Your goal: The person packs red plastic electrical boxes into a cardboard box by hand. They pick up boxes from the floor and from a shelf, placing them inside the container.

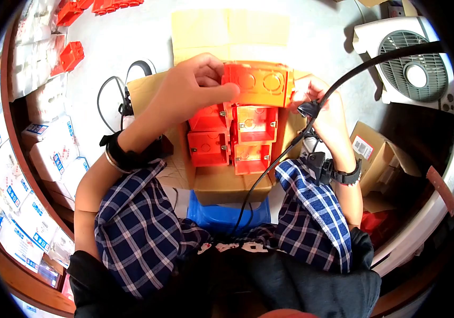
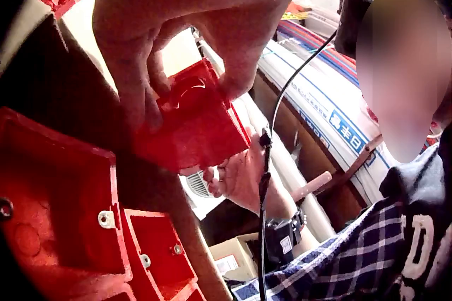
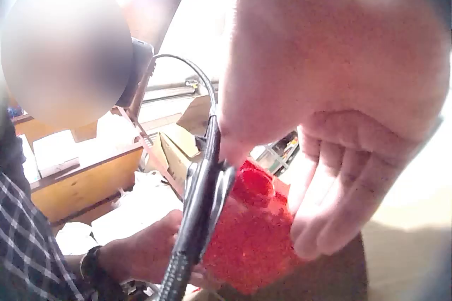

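One red box (image 1: 261,85) is held up above the open carton (image 1: 224,190) and the other boxes (image 1: 208,146) in it; the left hand (image 1: 197,82) pinches its left end, the right hand (image 1: 310,91) its right; a fan (image 1: 416,74) stands farther right.

A red plastic box (image 1: 261,84), its side marked with round rings, is held above the carton (image 1: 232,188).
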Demonstrator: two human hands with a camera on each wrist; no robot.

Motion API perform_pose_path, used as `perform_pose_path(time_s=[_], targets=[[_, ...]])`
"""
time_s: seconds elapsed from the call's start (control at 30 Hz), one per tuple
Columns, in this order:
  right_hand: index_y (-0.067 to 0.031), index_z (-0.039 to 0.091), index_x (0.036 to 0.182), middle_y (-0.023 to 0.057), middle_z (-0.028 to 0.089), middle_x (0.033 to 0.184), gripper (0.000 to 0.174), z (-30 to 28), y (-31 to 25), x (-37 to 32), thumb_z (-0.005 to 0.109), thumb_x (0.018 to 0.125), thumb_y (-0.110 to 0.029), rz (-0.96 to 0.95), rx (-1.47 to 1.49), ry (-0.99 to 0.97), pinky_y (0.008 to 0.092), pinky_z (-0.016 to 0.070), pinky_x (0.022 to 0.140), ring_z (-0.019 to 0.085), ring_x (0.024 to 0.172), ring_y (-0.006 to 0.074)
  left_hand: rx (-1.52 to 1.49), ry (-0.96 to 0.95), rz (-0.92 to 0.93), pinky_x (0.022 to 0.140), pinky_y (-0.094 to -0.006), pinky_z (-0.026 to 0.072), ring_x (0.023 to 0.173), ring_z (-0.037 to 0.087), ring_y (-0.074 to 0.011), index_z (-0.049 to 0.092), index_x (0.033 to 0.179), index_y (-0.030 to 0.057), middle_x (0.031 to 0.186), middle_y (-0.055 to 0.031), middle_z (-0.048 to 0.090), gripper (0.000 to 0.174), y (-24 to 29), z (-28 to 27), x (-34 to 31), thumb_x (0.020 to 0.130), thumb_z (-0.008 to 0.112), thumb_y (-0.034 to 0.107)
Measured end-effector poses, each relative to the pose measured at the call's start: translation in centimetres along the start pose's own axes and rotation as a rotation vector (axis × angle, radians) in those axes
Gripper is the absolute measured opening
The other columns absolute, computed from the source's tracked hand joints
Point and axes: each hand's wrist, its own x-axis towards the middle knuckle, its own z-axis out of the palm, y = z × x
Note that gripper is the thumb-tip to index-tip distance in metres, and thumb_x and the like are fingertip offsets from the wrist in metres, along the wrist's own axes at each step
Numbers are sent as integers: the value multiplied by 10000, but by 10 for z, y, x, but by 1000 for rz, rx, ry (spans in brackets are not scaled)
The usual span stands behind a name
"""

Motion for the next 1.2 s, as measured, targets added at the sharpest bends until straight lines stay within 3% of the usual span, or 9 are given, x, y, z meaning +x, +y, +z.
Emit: perform_pose_path(time_s=[0.07,0.23,0.4,0.6,0.77,0.87,0.97,1.07,1.2], targets=[[-17,663,875,-1,652,804,123,0,-3,-4,742,850,-108,3,-56,-27,216,467,635,584,715,64,25,10,-27,724,-243,539,801,665,-109,623,1035,-6,898,-74,700,388,-2,5,-1,791,785,248],[-2,641,853,6,569,629,320,4,14,-1,829,775,-249,-40,-396,48,242,435,538,521,598,49,95,16,-83,725,-233,521,794,636,-92,604,1053,-6,915,-59,684,367,-10,15,4,813,760,225],[15,652,883,80,570,550,346,10,24,5,796,795,-287,-32,-534,116,262,462,527,559,487,173,208,48,-73,727,-233,503,782,606,-74,591,1083,-12,936,-51,676,348,-18,20,11,841,730,195],[10,664,896,113,605,564,322,22,27,6,773,812,-281,-65,-541,190,320,494,538,647,537,239,416,100,55,718,-263,507,745,613,-90,638,1054,-25,924,-74,697,377,-23,20,13,846,711,280],[5,670,909,121,609,561,303,30,23,8,749,833,-277,-52,-723,232,332,489,526,647,536,256,537,200,143,752,-323,521,822,681,-239,657,1034,-17,916,-151,703,381,-32,24,16,842,707,309],[-3,669,905,125,611,560,315,32,28,10,728,848,-307,-125,-826,276,342,485,515,653,550,274,590,220,112,759,-327,523,845,690,-262,667,1017,-12,910,-166,704,370,-32,25,18,840,707,311],[-32,665,956,129,612,565,301,34,32,14,696,869,-318,-94,-907,268,349,495,518,661,574,289,614,237,133,775,-317,530,845,696,-260,680,1028,-5,929,-159,713,355,-37,22,26,844,703,298],[-61,643,974,118,609,575,260,36,39,16,676,880,-301,-227,-1004,327,356,500,516,655,561,289,612,251,199,791,-311,537,859,703,-255,690,1045,8,949,-150,719,341,-48,20,34,846,701,285],[-93,618,925,95,603,614,149,32,38,12,648,872,-229,-386,-1114,233,366,486,501,632,568,281,619,214,181,806,-304,541,889,705,-244,700,1052,26,971,-129,723,308,-38,15,30,857,688,264]])
